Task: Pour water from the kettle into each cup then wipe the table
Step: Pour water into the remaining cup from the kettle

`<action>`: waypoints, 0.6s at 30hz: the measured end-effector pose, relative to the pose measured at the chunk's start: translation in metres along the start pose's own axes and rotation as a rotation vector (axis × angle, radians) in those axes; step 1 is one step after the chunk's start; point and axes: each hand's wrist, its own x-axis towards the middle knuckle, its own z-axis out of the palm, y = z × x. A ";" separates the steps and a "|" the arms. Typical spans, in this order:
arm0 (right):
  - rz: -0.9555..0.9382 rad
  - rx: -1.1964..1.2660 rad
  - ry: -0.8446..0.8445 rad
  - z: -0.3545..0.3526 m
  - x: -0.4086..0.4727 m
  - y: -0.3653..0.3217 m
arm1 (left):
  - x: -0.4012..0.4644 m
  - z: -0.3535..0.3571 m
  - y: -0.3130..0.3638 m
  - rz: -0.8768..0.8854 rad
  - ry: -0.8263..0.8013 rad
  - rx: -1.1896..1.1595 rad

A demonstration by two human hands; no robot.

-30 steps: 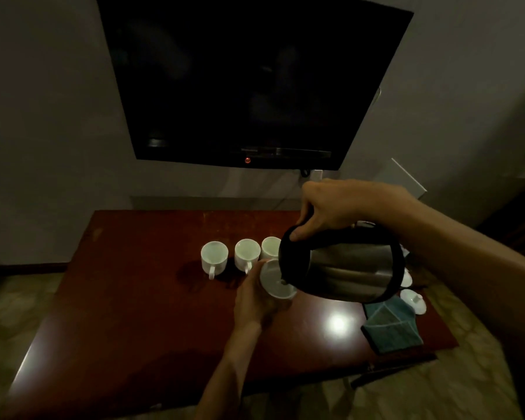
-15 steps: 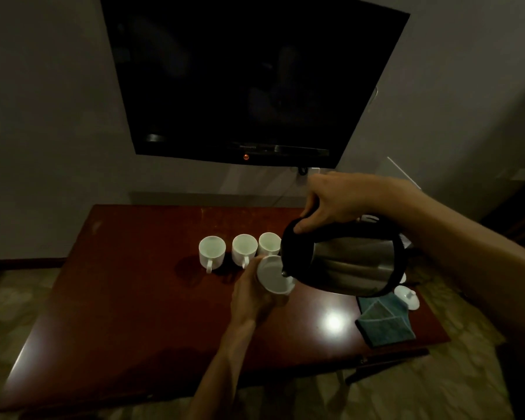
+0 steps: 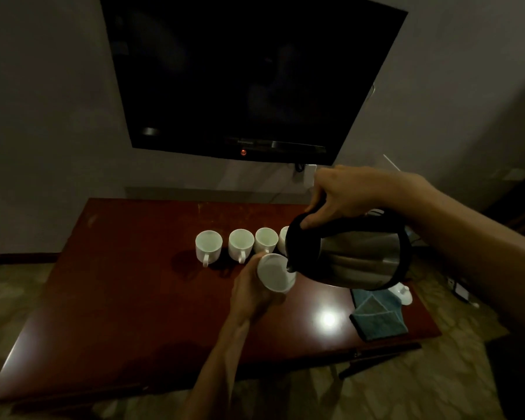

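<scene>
— Dim room, grey wall, big dark television (image 3: 252,77) mounted above a reddish-brown table (image 3: 119,298). Red standby dot on the lower bezel. Anything else back there?

— White wall socket (image 3: 309,174) just under the screen, cord running out of it. Mottled stone-pattern floor (image 3: 406,386) around the table legs.

— And on the tabletop?

— Glossy finish, one bright lamp reflection (image 3: 328,319) near the front right. Row of white cups (image 3: 239,244) across the middle, handles toward the camera; the fourth one at the right end half hidden behind the kettle. Folded teal cloth (image 3: 379,318) at the right front edge, small white lid (image 3: 402,292) touching its far corner.

— Kettle (image 3: 355,256)?

— Steel with black trim, held off the table, tilted left and down, spout right at the rim of a held cup (image 3: 275,272). Water stream too faint to make out.

— Hands?

— Right hand (image 3: 343,192) wrapped over the black handle from above, fingers curled tight round it. Left hand (image 3: 250,287) cupped round the side of the held cup, tipping its mouth toward the spout, just in front of the row.
</scene>
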 end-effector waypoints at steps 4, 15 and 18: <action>0.014 -0.009 0.010 -0.003 -0.003 -0.001 | 0.001 0.000 0.000 0.018 0.001 0.002; 0.054 -0.088 0.055 -0.001 -0.008 -0.008 | -0.001 -0.004 -0.002 0.038 0.010 -0.050; 0.031 -0.089 0.048 -0.003 -0.008 -0.007 | -0.002 -0.005 0.004 0.039 0.003 -0.070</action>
